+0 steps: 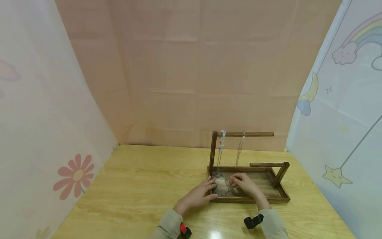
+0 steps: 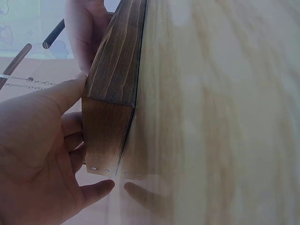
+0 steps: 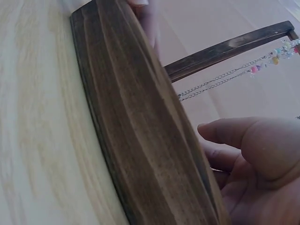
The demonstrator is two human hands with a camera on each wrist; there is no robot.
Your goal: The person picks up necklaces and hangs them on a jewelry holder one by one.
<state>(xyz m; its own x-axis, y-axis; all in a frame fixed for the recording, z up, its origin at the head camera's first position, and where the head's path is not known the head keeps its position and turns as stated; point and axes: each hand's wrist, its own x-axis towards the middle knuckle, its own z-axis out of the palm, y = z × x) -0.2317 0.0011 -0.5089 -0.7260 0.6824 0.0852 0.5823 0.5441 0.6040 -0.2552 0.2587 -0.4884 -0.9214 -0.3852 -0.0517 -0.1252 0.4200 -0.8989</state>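
Note:
A dark wooden tray (image 1: 253, 199) with two raised bars stands on the table. At its left end lies a silvery chain (image 1: 223, 193), spread in a rough ring. My left hand (image 1: 198, 195) rests at the tray's left end, fingers spread over the rim beside the chain; the left wrist view shows the hand (image 2: 37, 154) around the tray corner. Over the tray, my right hand (image 1: 243, 182) has bent fingers at the chain's right side. The tray wall hides those fingertips from the right wrist view, where the hand (image 3: 262, 154) shows partly; whether they pinch the chain is unclear.
From the tall bar (image 1: 256, 134) hang a necklace with colourful beads (image 1: 221, 146) and a thin chain necklace (image 1: 240, 151). A lower bar (image 1: 265, 165) stands at the tray's right end. Wood-grained table (image 1: 134, 186) surrounds the tray, with hanging cloths behind and beside it.

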